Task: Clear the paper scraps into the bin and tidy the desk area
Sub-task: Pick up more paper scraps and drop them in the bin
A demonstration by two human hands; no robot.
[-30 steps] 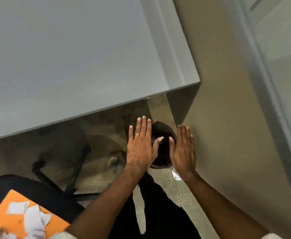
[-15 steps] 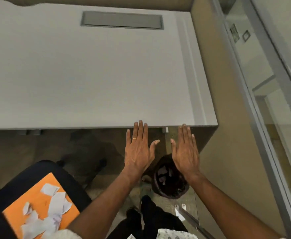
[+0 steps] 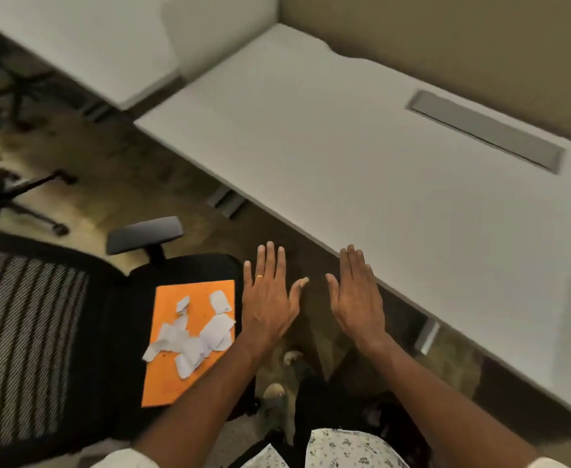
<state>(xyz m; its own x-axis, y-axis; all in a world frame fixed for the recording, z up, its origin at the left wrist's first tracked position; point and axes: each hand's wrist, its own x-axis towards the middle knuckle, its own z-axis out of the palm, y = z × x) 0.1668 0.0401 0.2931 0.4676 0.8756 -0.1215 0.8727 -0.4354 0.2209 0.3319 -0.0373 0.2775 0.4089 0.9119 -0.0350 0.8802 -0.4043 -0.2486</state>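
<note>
Right now both hands are spread flat with nothing in them: the left hand point(image 3: 269, 298) hovers just right of the chair seat, and the right hand point(image 3: 356, 298) hangs at the near edge of the bench point(image 3: 395, 184), fingers wide and palms down. Most of the paper scraps point(image 3: 193, 336) lie in a loose heap on an orange folder point(image 3: 176, 383), which rests flat on the black seat of the office chair point(image 3: 115, 332). The bench top looks bare apart from its grey cable slot point(image 3: 485, 130), and no bin is in view, so where it stands cannot be told from here. The likely step in hand is collecting the remaining scraps. To do it well, I would treat the folder as a tray: take it by its two long edges with both hands, bow it slightly so the scraps settle toward the middle, and keep it level while carrying. The scraps are light and loose, so a quick swing or a tilt could scatter them onto the floor point(image 3: 108, 170). A few small pale bits near the feet may also want picking up, though they are too blurred to tell.
</note>
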